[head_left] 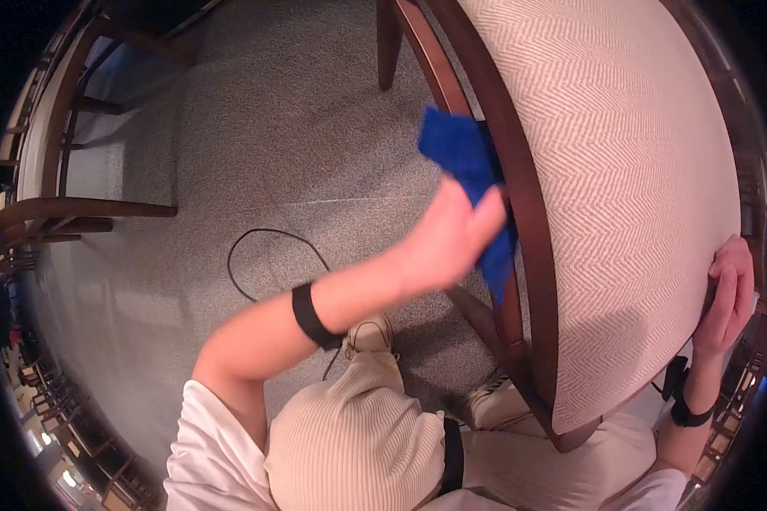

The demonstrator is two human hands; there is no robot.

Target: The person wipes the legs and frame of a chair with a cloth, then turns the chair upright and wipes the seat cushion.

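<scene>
A padded chair (639,196) is set close before the person, its pale fabric woven in a zigzag pattern and bordered by a dark wooden frame (533,213). On the chair's left side, a blue cloth (456,140) is held against the wood by the left hand (452,230). The cloth is gripped between thumb and fingers, with its ends left loose above and below the hand; the fingers themselves are partly hidden and blurred, so their exact bend cannot be told. Part of the chair's thinner rail (435,64) is covered by the cloth.

The chair's right edge is touched by the right hand (729,294). Its fingers are bent and held near one another, but whether the edge is clasped from beneath cannot be told.

A dark band is worn on each wrist. The near end of the chair is placed over the person's pale trousers (349,443), and a light shoe (371,335) is seen to the left of that end. Farther left of the chair, a thin black cable (268,230) is laid in a loop on the grey carpet (315,153). Well apart, at the far left, other wooden furniture (102,207) is seen.
</scene>
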